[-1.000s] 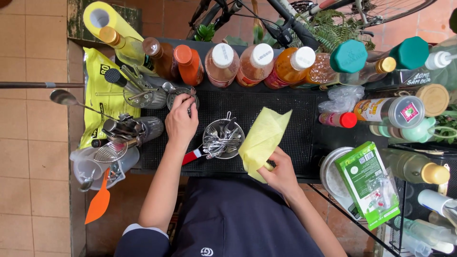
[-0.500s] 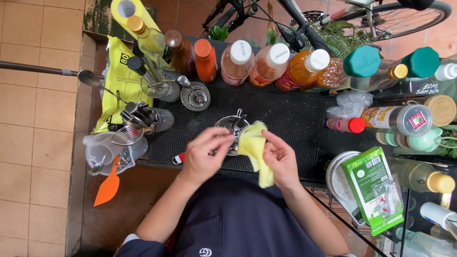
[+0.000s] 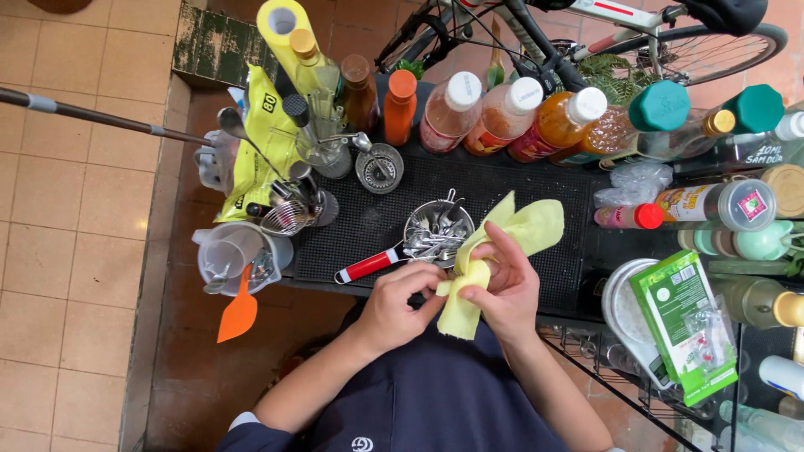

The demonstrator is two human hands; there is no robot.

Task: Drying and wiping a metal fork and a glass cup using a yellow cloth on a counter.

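Tiles run down the far side beyond the left hand (image 3: 402,305), and nearer to it an orange spatula (image 3: 238,313) hangs from a clear jug (image 3: 228,254) at the corner of the bench (image 3: 368,226). Above the jug sit a yellow packet (image 3: 251,159) and a cluster of metal bar tools (image 3: 293,205). The left hand is curled, its fingertips pinching the lower fold of a yellow cloth (image 3: 494,259). Just above its knuckles lies a red-handled tool (image 3: 368,264), its metal end reaching into a steel strainer cup (image 3: 437,228) full of cutlery (spoons or forks, too tangled to tell apart). The cloth is bunched between both hands, in front of the chest, with a loose flap rising over the black mat beyond the right hand (image 3: 502,285). That hand is closed around the cloth's middle, thumb across it, and whatever is wrapped inside is hidden. Farther up stands a row of bottles (image 3: 502,113) with orange and pink liquid. To the right hand's outer side lie a green carton (image 3: 682,322) on a round lid (image 3: 620,310).
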